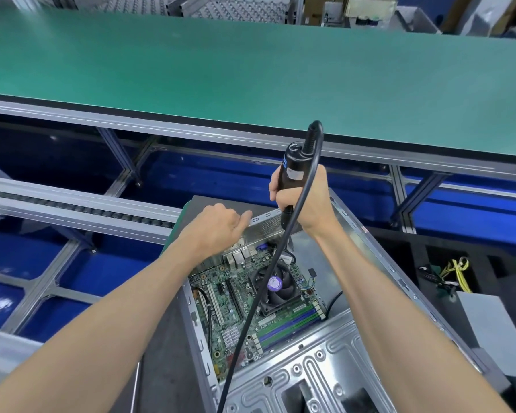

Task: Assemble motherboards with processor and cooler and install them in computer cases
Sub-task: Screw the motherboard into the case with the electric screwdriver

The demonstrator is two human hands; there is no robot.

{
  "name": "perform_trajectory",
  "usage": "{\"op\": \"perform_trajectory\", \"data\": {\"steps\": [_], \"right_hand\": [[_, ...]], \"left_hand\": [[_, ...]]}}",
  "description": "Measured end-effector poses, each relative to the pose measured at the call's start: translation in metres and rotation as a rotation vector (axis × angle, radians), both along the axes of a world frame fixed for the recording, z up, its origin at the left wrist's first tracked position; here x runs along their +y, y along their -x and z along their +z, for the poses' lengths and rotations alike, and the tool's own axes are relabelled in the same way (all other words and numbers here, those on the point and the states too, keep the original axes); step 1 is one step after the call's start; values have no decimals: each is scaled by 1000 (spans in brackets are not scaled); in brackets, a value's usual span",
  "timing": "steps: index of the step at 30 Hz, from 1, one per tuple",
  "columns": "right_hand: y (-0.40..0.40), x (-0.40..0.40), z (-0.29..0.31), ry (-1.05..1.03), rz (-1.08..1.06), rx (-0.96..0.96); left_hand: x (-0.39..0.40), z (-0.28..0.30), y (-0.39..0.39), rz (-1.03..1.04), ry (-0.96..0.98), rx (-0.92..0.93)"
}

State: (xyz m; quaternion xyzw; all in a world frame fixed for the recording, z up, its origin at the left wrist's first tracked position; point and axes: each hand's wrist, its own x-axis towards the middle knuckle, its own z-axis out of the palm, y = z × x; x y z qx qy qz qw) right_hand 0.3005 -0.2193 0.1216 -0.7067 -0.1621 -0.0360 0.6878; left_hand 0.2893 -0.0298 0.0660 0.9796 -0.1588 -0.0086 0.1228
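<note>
A broad green bench top [251, 70] filled the upper half of the frame, its grey aluminium edge running from the left middle down toward the right, and nothing lay on the stretch of it in view. Below it, across the middle and lower left, blue floor showed through an open lattice of aluminium rails [72, 210]. The open computer case [334, 362] sat at the lower centre, tilted in the frame, its far rim reaching up under both hands and its right wall slanting toward the lower right corner. Inside it lay the motherboard [236, 311], with the black cooler fan [276, 289] (purple sticker on its hub) mounted near the middle of the board. To the right, a dark tray held yellow cables [456, 272]. The right hand [301, 198] was wrapped in a fist round the black electric screwdriver [292, 171], held upright over the case's far rim, with its cord [251, 311] looping down across the fan and board toward the bottom edge. The left hand [218, 225] hovered beside it over the board's rear ports, fingers curled under and thumb out; whether it pinched anything could not be told.
</note>
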Motion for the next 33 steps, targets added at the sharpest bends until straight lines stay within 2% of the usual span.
{"op": "perform_trajectory", "data": {"steps": [5, 12, 20, 24, 26, 28, 29, 31, 33], "right_hand": [[-6, 0, -4, 60, -5, -3], [-7, -6, -1, -41, -12, 11], [0, -5, -2, -33, -84, 43], [23, -13, 14, -155, -225, -7], [34, -17, 29, -299, -272, -47], [44, -18, 45, -451, -284, -62], [49, -17, 54, -512, -289, -56], [61, -11, 68, -607, -298, -29], [72, -4, 80, -679, -296, -9]], "left_hand": [[1, -1, 0, -14, -3, -13], [2, -2, -2, -37, -30, -13], [5, -8, -2, -41, -14, -55], [9, 0, 6, 30, 133, -185], [14, 9, 11, 130, 319, -288], [19, 20, 18, 325, 639, -269], [21, 24, 21, 448, 868, -175], [24, 27, 30, 661, 1444, 143], [27, 24, 42, 687, 1983, 462]]}}
